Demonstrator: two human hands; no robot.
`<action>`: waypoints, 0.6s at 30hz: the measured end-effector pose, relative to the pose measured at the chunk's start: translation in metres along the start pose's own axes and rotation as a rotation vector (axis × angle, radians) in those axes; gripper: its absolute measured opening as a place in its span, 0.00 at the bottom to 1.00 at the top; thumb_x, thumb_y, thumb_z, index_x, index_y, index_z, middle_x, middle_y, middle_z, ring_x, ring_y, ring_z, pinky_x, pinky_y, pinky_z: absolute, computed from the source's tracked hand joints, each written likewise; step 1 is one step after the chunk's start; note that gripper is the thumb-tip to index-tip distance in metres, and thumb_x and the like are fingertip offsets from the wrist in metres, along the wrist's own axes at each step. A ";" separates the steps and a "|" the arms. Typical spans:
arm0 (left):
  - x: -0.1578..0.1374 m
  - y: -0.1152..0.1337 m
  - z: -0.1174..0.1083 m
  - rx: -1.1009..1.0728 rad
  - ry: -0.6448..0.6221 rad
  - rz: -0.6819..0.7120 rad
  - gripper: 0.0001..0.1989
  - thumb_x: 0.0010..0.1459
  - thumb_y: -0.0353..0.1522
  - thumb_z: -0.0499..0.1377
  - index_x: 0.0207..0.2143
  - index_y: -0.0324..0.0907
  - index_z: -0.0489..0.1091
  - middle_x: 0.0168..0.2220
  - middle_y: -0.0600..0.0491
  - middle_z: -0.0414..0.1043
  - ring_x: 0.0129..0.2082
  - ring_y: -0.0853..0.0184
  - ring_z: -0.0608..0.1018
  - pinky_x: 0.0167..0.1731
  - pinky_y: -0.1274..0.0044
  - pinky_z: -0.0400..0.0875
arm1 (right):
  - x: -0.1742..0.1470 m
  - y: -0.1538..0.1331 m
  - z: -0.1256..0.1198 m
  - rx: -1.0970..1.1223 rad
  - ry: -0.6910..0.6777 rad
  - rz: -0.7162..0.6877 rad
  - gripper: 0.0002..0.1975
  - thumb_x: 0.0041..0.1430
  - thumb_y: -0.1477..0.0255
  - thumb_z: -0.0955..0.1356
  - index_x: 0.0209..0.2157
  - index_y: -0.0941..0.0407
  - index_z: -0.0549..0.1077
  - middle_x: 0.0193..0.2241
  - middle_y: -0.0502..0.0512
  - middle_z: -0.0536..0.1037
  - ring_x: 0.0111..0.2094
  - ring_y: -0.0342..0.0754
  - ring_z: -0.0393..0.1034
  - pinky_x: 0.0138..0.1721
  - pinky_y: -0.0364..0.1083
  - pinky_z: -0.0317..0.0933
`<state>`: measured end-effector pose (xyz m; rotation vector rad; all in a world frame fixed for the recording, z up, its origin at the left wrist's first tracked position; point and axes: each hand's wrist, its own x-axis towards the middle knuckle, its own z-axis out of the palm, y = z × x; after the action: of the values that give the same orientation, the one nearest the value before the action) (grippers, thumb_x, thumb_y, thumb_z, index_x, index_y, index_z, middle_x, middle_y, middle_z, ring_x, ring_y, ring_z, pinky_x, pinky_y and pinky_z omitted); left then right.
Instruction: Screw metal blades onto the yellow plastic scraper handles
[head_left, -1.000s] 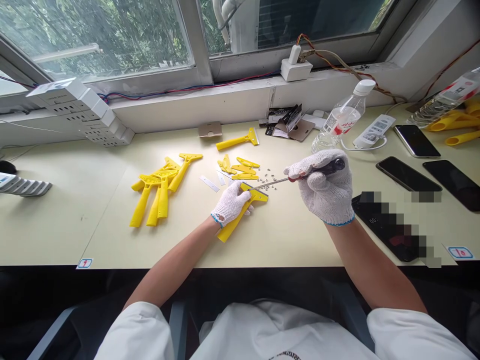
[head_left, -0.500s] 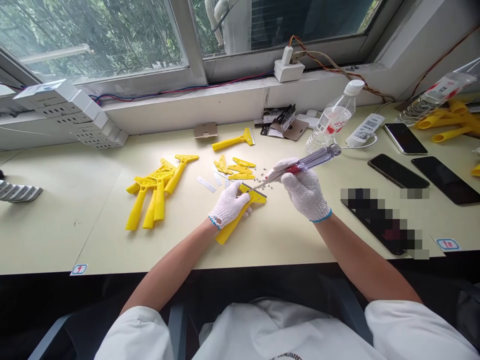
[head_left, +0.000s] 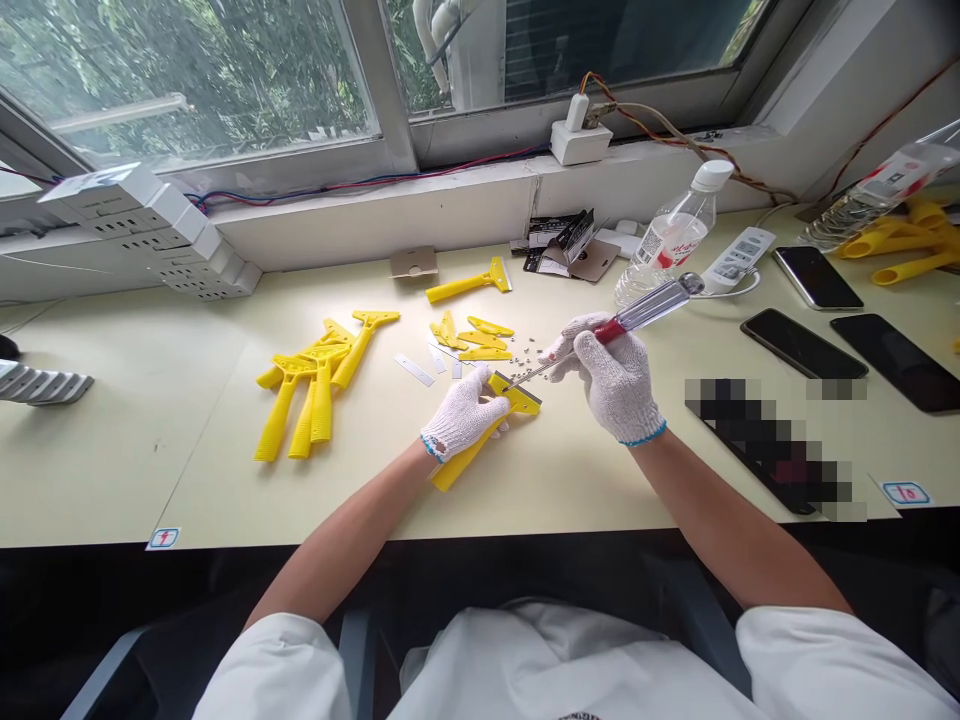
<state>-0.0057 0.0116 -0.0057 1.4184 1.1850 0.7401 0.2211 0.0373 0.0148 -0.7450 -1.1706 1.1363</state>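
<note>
My left hand (head_left: 466, 412), in a white knit glove, is closed around the head end of a yellow scraper (head_left: 461, 467) with a blade along its edge. In my gloved right hand (head_left: 616, 385) is a screwdriver (head_left: 652, 303) with a clear and red handle. Its thin shaft slants down left, and the tip meets the scraper head near my left thumb. Just beyond lie loose yellow cover plates (head_left: 482, 340), small screws (head_left: 529, 362) and flat metal blades (head_left: 413, 369). Whether the tip sits in a screw I cannot tell.
Several yellow scraper handles (head_left: 321, 395) lie piled at left. Another scraper (head_left: 469, 282) rests farther back beside a small cardboard piece (head_left: 413, 263). A water bottle (head_left: 671, 240), a power strip (head_left: 739, 260) and several phones (head_left: 804, 343) occupy the right. White boxes (head_left: 161, 230) stand at the back left.
The screwdriver and right hand have shifted slightly to the right and tilted a little. The scraper head has moved slightly right in my left hand. The whole view has drifted a little.
</note>
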 end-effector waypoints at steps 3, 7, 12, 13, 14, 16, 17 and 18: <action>0.000 -0.004 0.000 -0.014 -0.006 -0.019 0.12 0.60 0.29 0.62 0.47 0.43 0.71 0.39 0.51 0.83 0.29 0.63 0.87 0.27 0.74 0.82 | 0.000 -0.003 0.000 0.000 0.037 0.052 0.23 0.66 0.50 0.78 0.45 0.55 0.76 0.32 0.53 0.81 0.32 0.49 0.82 0.29 0.46 0.78; 0.001 -0.007 -0.002 0.000 -0.002 -0.010 0.13 0.61 0.31 0.63 0.49 0.44 0.72 0.41 0.51 0.84 0.30 0.64 0.87 0.26 0.76 0.79 | -0.002 -0.009 0.003 -0.067 0.044 0.153 0.22 0.64 0.52 0.78 0.44 0.55 0.76 0.27 0.50 0.77 0.23 0.44 0.74 0.21 0.42 0.65; 0.001 -0.004 -0.005 0.026 -0.022 -0.017 0.14 0.63 0.32 0.63 0.51 0.44 0.72 0.36 0.52 0.83 0.28 0.63 0.86 0.27 0.74 0.79 | -0.005 -0.013 0.010 -0.151 -0.031 0.300 0.19 0.63 0.56 0.76 0.43 0.56 0.76 0.26 0.49 0.76 0.21 0.42 0.69 0.21 0.42 0.61; 0.001 -0.003 -0.006 0.040 -0.029 -0.020 0.13 0.63 0.33 0.63 0.51 0.44 0.72 0.35 0.53 0.83 0.28 0.62 0.86 0.28 0.74 0.78 | -0.005 -0.012 0.011 -0.164 -0.050 0.312 0.18 0.63 0.56 0.76 0.43 0.56 0.76 0.26 0.49 0.75 0.21 0.42 0.69 0.22 0.42 0.62; 0.001 -0.002 -0.006 0.054 -0.037 -0.020 0.13 0.64 0.34 0.62 0.50 0.44 0.72 0.34 0.53 0.82 0.29 0.62 0.86 0.28 0.73 0.78 | -0.005 -0.012 0.011 -0.182 -0.070 0.316 0.18 0.63 0.57 0.75 0.43 0.56 0.76 0.26 0.49 0.75 0.22 0.42 0.69 0.23 0.43 0.64; 0.000 0.000 -0.007 0.078 -0.048 -0.011 0.12 0.65 0.36 0.61 0.49 0.44 0.73 0.35 0.53 0.83 0.29 0.61 0.86 0.30 0.72 0.78 | -0.006 -0.010 0.011 -0.227 -0.107 0.314 0.17 0.62 0.58 0.75 0.43 0.57 0.76 0.27 0.50 0.75 0.23 0.42 0.70 0.24 0.43 0.67; 0.000 0.001 -0.008 0.100 -0.041 0.004 0.11 0.66 0.37 0.61 0.48 0.44 0.74 0.35 0.53 0.83 0.29 0.62 0.86 0.30 0.72 0.78 | -0.006 -0.010 0.011 -0.251 -0.122 0.311 0.17 0.62 0.59 0.75 0.43 0.57 0.76 0.28 0.50 0.75 0.24 0.43 0.71 0.25 0.43 0.68; -0.001 0.002 -0.009 0.129 -0.027 0.023 0.10 0.66 0.38 0.61 0.47 0.43 0.74 0.36 0.53 0.83 0.29 0.62 0.85 0.31 0.72 0.78 | -0.006 -0.009 0.011 -0.275 -0.135 0.308 0.16 0.63 0.59 0.74 0.43 0.57 0.76 0.29 0.51 0.75 0.25 0.43 0.71 0.25 0.44 0.68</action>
<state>-0.0133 0.0142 -0.0021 1.5464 1.2153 0.6681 0.2131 0.0280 0.0243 -1.1019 -1.3758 1.3099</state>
